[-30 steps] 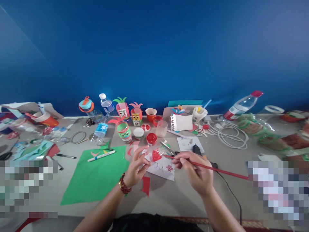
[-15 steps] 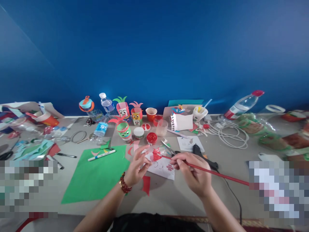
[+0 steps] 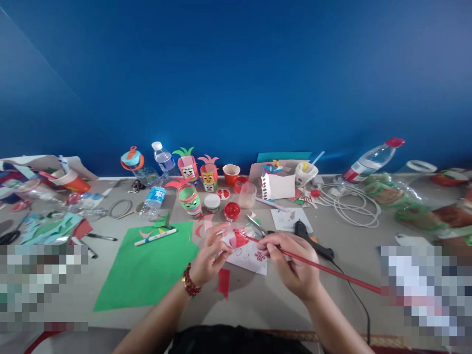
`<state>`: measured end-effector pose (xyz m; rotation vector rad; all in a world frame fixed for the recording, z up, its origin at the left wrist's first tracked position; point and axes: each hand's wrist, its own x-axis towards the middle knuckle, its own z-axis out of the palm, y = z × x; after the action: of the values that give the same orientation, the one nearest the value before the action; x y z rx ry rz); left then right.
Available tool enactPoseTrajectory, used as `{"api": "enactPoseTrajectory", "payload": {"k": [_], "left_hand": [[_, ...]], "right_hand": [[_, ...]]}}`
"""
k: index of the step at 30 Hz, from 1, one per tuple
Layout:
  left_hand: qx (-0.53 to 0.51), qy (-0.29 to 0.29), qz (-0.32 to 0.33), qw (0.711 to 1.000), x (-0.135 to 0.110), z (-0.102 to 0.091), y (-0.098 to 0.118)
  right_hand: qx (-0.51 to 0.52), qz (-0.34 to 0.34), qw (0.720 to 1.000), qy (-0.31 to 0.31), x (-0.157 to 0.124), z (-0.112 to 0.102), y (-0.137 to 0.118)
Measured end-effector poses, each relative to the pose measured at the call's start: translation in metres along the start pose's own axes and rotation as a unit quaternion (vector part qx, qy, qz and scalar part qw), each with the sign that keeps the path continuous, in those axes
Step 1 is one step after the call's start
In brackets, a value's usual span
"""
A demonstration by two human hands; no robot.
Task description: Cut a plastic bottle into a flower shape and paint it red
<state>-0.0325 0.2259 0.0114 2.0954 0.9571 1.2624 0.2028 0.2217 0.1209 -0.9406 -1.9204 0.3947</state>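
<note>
My left hand (image 3: 209, 256), with a red bead bracelet at the wrist, pinches a small clear piece painted red (image 3: 239, 239) above a white paper (image 3: 250, 257) printed with a red knot. My right hand (image 3: 291, 265) grips a long red paintbrush (image 3: 324, 269). The brush tip touches the red patch on the clear piece. An open pot of red paint (image 3: 232, 211) stands just beyond my hands.
A green sheet (image 3: 147, 268) with a white marker (image 3: 155, 237) lies at the left. A black glue gun (image 3: 313, 242), scissors (image 3: 258, 226), decorated cups (image 3: 189, 199), water bottles (image 3: 162, 158), a white cable coil (image 3: 350, 204) and paper scraps crowd the grey table (image 3: 258, 295).
My right hand and the brush have shifted a little to the left, closer to my left hand. The clear piece stays held in place.
</note>
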Motion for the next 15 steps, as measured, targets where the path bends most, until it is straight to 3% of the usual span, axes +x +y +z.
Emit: {"api": "enactPoseTrajectory", "payload": {"k": [15], "left_hand": [[0.056,-0.007,0.024,0.998,0.0007,0.0006,0.0021]], "right_hand": [[-0.013,-0.04,0.999,-0.009,0.0031,-0.0022,-0.0022]]}}
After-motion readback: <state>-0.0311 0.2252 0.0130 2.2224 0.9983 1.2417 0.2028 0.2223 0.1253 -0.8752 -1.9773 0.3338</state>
